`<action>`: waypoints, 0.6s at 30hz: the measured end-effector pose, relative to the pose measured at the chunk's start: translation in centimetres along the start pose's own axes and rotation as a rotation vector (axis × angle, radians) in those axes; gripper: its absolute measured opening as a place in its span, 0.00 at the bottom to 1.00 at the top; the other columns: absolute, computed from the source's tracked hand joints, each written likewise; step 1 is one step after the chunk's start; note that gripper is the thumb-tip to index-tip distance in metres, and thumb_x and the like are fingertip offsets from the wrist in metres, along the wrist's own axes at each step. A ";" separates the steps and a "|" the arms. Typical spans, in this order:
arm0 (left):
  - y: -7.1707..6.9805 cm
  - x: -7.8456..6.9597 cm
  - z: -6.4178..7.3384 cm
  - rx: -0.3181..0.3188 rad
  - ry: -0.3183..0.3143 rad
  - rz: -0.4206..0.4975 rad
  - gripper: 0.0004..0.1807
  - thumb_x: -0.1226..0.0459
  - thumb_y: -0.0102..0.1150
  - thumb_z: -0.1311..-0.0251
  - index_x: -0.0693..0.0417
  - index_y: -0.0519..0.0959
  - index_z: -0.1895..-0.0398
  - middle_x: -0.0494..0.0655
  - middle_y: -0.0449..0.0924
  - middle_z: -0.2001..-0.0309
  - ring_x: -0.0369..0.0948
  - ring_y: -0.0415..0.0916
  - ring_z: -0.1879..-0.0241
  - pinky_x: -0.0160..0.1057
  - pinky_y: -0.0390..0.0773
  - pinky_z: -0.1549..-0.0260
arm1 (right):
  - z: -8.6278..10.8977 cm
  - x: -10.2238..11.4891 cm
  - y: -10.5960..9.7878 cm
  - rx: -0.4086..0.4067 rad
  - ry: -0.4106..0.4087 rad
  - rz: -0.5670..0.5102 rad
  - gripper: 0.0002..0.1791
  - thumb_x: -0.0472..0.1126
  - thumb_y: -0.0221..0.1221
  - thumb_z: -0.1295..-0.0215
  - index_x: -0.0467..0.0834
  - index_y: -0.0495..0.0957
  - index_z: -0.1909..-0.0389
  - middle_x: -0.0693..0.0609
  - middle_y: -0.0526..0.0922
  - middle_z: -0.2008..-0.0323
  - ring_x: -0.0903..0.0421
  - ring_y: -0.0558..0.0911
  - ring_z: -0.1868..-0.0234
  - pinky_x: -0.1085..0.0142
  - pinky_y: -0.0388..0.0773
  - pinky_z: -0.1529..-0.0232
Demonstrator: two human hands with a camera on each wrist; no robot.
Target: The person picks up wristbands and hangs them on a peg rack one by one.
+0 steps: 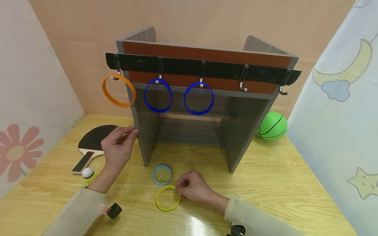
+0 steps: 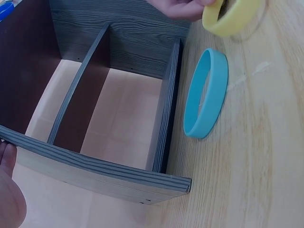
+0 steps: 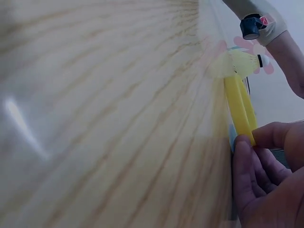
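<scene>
My right hand [image 1: 193, 186] pinches a yellow silicone wristband [image 1: 157, 200] by its right side, between thumb and fingers. In the right wrist view the yellow wristband [image 3: 240, 107] stands out from the fingertips, low over the tabletop. Just beyond it lies a light blue wristband [image 1: 153, 179] on the table; it shows turquoise in the left wrist view. With thumb and fingers, my left hand [image 1: 117, 146] holds the front edge of the left side panel [image 1: 141, 141] of a grey wooden shelf. An orange wristband [image 1: 104, 88] and two blue wristbands [image 1: 144, 100] hang from hooks above.
A black strip [image 1: 180, 63] carries the hooks across the shelf's front; the two right hooks [image 1: 242, 84] are bare. Left of the shelf lie a table tennis paddle [image 1: 95, 139] and a shuttlecock [image 1: 88, 175]. A green ball [image 1: 273, 126] rests to the right.
</scene>
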State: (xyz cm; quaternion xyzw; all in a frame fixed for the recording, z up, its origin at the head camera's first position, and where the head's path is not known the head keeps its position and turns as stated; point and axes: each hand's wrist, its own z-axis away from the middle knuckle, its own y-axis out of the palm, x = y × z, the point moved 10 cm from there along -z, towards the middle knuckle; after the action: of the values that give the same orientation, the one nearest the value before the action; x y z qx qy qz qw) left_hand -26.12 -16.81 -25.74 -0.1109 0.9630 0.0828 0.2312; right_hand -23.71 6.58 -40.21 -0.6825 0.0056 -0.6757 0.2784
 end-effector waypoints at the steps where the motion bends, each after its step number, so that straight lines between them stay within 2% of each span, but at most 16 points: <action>1: 0.0 0.0 0.0 0.000 -0.001 0.003 0.06 0.85 0.63 0.54 0.76 0.81 0.71 0.62 0.79 0.74 0.36 0.79 0.72 0.29 0.80 0.67 | 0.1 0.1 -0.2 0.003 -0.012 0.015 0.01 0.29 0.63 0.51 0.35 0.80 0.77 0.50 0.78 0.83 0.56 0.79 0.83 0.65 0.80 0.81; 5: 0.1 -0.2 -0.1 0.001 0.000 0.004 0.07 0.86 0.62 0.55 0.76 0.81 0.71 0.62 0.79 0.74 0.36 0.79 0.72 0.29 0.81 0.67 | 0.5 0.6 -1.1 -0.006 -0.070 0.073 0.02 0.31 0.63 0.51 0.39 0.81 0.76 0.54 0.78 0.80 0.57 0.78 0.80 0.68 0.78 0.79; 11: 0.1 -0.1 0.0 0.003 0.004 0.004 0.07 0.86 0.62 0.55 0.76 0.81 0.71 0.63 0.79 0.74 0.36 0.79 0.71 0.29 0.81 0.67 | 1.1 1.2 -2.8 -0.007 -0.137 0.086 0.04 0.30 0.62 0.47 0.42 0.80 0.76 0.55 0.78 0.77 0.60 0.77 0.76 0.69 0.77 0.77; 14: 0.1 0.0 0.0 0.002 0.002 -0.003 0.08 0.87 0.62 0.56 0.76 0.81 0.71 0.62 0.79 0.74 0.36 0.79 0.71 0.30 0.81 0.67 | 1.3 1.1 -3.4 0.013 -0.125 0.049 0.01 0.31 0.61 0.45 0.38 0.80 0.73 0.53 0.78 0.77 0.58 0.77 0.77 0.69 0.77 0.80; 18: 0.1 -0.1 0.1 0.000 -0.002 -0.005 0.08 0.87 0.62 0.56 0.76 0.81 0.71 0.62 0.79 0.74 0.36 0.79 0.72 0.30 0.81 0.67 | 1.6 1.1 -4.1 0.037 -0.103 -0.020 0.03 0.32 0.61 0.43 0.34 0.78 0.71 0.51 0.78 0.77 0.56 0.76 0.78 0.66 0.78 0.82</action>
State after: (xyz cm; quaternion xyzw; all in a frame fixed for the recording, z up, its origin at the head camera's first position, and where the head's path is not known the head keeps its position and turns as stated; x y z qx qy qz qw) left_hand -26.05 -16.73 -25.74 -0.1134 0.9625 0.0822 0.2325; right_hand -23.66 10.21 -37.54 -0.7111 -0.0278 -0.6425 0.2842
